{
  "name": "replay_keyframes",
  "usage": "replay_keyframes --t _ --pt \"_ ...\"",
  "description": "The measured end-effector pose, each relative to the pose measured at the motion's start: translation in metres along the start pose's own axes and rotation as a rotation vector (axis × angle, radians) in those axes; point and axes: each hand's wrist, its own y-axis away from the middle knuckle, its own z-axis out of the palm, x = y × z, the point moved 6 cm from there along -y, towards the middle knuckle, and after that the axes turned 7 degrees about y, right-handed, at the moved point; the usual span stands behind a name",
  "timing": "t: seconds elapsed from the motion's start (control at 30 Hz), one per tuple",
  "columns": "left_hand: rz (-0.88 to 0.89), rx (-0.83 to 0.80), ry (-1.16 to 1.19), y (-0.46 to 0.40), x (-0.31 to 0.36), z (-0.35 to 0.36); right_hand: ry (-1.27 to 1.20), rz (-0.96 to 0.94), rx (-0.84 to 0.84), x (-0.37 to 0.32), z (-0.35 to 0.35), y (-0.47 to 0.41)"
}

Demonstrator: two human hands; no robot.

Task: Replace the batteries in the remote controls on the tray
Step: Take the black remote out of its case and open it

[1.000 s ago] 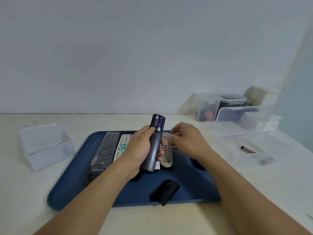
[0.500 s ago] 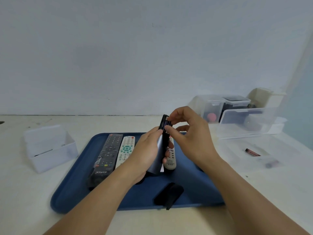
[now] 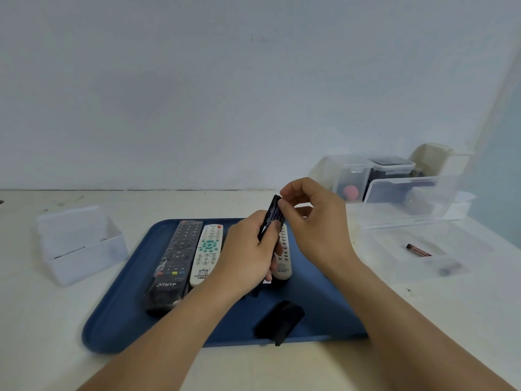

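A person's left hand [image 3: 248, 249] grips a slim dark remote control [image 3: 271, 218] around its lower body and holds it tilted above the blue tray [image 3: 118, 314], its top end leaning toward 1 o'clock, while the right hand [image 3: 313, 221] pinches at the open battery bay near that top end, thumb and forefinger curled onto what looks like a battery [image 3: 277, 214]; whether the cell is gripped or only touched cannot be told. Three more remotes lie flat on the tray: a long black remote [image 3: 174, 263] marked JTMTF at 9 o'clock of the left hand, a white remote with teal buttons [image 3: 208, 253] just beside it, and a pale grey remote [image 3: 282, 256] partly hidden behind the left hand's fingers. A black battery cover [image 3: 279, 320] rests on the tray at 6 o'clock, near its front edge. Off the tray at 3 o'clock a loose red battery [image 3: 418, 250] lies in a clear plastic lid or shallow box [image 3: 380, 249], with clear storage boxes [image 3: 408, 198] behind it at 2 o'clock; a white open box [image 3: 81, 249] stands at 9 o'clock. The held remote is judged light, rigid and smooth-sided, so it is best clamped by its long edges below the bay. The cells are small, hard and apt to roll or spring out, and likely best lifted from the end away from the spring
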Motion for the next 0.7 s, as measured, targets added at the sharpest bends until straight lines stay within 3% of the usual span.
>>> replay_keyframes --t 0.5,0.7 --pt "-0.036 -0.001 -0.025 0.0 -0.005 0.003 -0.072 0.101 -0.04 0.011 0.006 -0.003" --pt "-0.044 0.03 0.064 -0.007 -0.001 0.002 -0.074 0.082 0.071 0.006 0.003 0.002"
